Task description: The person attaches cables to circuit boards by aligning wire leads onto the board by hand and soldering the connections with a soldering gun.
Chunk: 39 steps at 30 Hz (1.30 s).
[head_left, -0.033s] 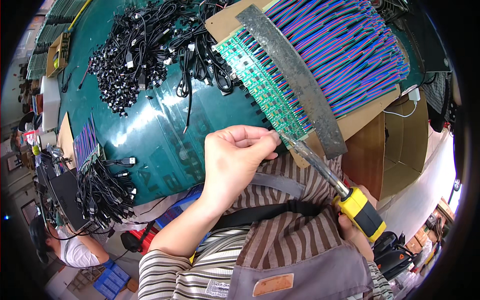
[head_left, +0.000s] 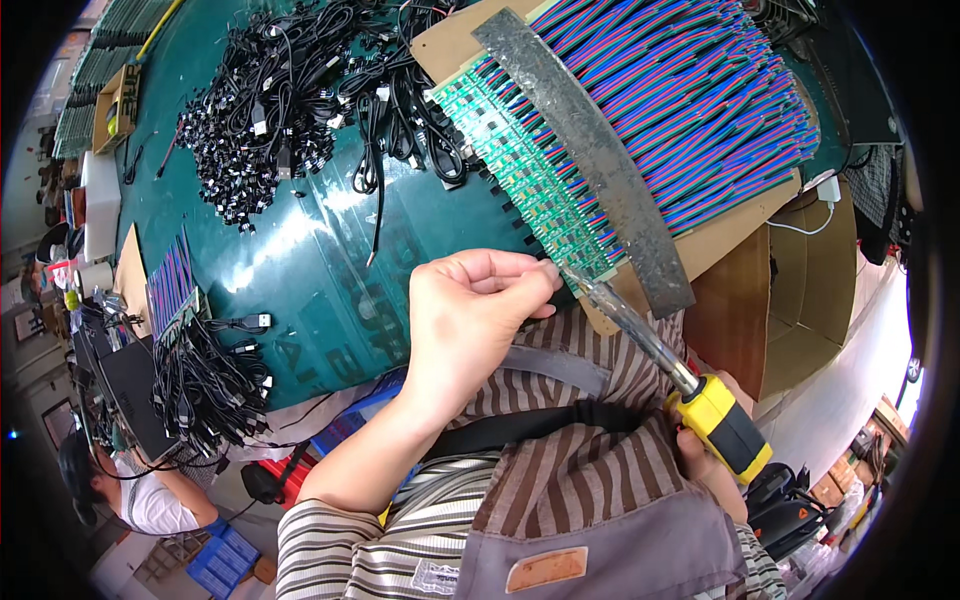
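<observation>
Fingertips of the left hand hide whatever small part they pinch at the near end of the green circuit boards, which lie in a row under a grey metal bar on the worktop. The right hand, mostly hidden, wraps its grip around a yellow-handled tool.

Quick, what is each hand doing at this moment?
Left hand: closed, fingertips pinched at the near end of the green circuit board row.
Right hand: mostly hidden, holding the yellow-handled tool.
</observation>
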Available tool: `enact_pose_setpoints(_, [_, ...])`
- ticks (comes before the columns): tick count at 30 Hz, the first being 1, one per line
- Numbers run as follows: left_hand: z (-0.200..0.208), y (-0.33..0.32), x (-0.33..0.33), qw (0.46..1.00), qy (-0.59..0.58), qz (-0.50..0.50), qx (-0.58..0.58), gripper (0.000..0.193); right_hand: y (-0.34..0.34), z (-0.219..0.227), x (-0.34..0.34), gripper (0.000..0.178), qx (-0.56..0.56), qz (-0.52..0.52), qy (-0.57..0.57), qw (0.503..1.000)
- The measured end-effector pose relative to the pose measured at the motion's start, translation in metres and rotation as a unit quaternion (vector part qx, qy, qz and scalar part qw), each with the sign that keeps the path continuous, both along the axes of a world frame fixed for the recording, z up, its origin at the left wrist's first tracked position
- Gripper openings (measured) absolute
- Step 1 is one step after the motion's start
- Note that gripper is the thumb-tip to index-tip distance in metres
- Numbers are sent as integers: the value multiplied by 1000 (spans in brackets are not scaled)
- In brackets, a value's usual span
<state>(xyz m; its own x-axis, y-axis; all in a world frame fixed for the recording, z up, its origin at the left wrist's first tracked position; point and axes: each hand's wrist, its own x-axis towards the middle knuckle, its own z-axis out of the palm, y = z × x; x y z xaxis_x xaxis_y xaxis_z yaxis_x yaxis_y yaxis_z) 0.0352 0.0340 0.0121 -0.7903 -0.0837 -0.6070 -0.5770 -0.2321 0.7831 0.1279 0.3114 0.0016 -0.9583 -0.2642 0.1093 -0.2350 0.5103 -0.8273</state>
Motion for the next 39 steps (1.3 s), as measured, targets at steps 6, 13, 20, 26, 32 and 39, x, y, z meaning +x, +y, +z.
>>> enact_pose_setpoints(6, [-1,-1,0,1000,3,3,10,17,16,-12,15,34,6,-1,-35,999])
enact_pose_setpoints(13, [-3,-3,3,1000,7,5,14,17,14,-28,29,53,-123,-126,-50,983])
enact_pose_setpoints(20, [5,-29,0,999,15,-51,3,17,10,-22,20,65,-120,-114,-103,981])
enact_pose_setpoints(26, [-2,-106,-16,872,122,106,-461,23,5,-22,20,75,-176,-154,-179,956])
enact_pose_setpoints(32, [-23,-139,-28,833,124,144,-520,21,22,-34,20,61,-106,-64,-97,988])
enact_pose_setpoints(39, [-12,-111,-16,827,139,87,-538,13,4,-20,14,44,-83,-108,-48,990])
